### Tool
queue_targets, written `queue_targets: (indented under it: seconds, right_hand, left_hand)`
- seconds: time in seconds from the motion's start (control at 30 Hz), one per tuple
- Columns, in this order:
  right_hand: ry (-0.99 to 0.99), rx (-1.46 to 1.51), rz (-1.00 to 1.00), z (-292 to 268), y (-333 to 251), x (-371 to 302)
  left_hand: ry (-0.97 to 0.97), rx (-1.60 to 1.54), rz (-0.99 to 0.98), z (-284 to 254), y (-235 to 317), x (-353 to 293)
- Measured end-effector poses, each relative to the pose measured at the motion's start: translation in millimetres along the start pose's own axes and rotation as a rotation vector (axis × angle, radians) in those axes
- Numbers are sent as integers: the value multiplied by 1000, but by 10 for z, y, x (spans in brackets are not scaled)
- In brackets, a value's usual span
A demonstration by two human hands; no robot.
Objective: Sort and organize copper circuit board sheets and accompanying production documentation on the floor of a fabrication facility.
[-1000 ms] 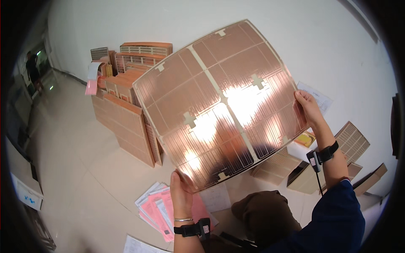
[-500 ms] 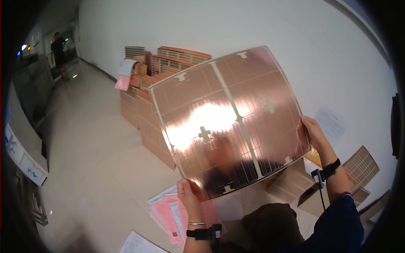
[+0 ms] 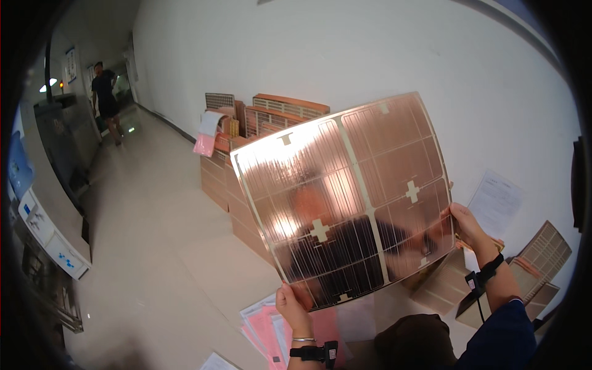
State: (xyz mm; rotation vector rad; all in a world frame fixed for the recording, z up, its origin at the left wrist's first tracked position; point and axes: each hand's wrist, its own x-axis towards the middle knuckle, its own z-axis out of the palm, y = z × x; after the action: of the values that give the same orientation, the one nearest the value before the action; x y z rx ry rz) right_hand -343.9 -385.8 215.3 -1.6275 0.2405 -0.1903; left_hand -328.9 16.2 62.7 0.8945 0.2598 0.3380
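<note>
A large shiny copper-coloured circuit-board panel [image 3: 394, 154], with pale lines and cross-shaped marks, is held up in front of me at a tilt. My left hand [image 3: 295, 306] grips its lower left corner, fingers closed over the edge. At the lower right edge, my right hand [image 3: 468, 223] pinches the panel, part of its fingers hidden behind it. Bright glare and a dark reflection show on its surface. Behind the panel, several similar panels [image 3: 213, 185] stand in stacks on the floor along the wall.
Pink and white papers [image 3: 262, 330] lie on the floor below. More panels [image 3: 546, 250] lean at the lower right, near a printed sheet [image 3: 496, 200] on the wall [image 3: 370, 49]. A person [image 3: 105, 98] stands far down the corridor, past a white cabinet [image 3: 52, 237] at left.
The view has shifted, so the stacks and papers appear farther right and lower. The panel has also dropped in view, and its glare has moved toward the upper left. The distant person appears larger.
</note>
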Motion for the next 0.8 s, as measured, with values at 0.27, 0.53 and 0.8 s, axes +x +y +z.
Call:
queue_targets:
  seconds: [0.27,0.53,0.8]
  right_hand:
    - [-71,34,-5,-6,7,-36]
    - [-75,6,-60,-73,98,-40]
    - [-123,14,-58,23,-22,-136]
  left_hand:
    - [146,34,130,-81,-35,76]
    - [148,50,112,-85,-11,102]
    - [178,38,96,-1,43,77]
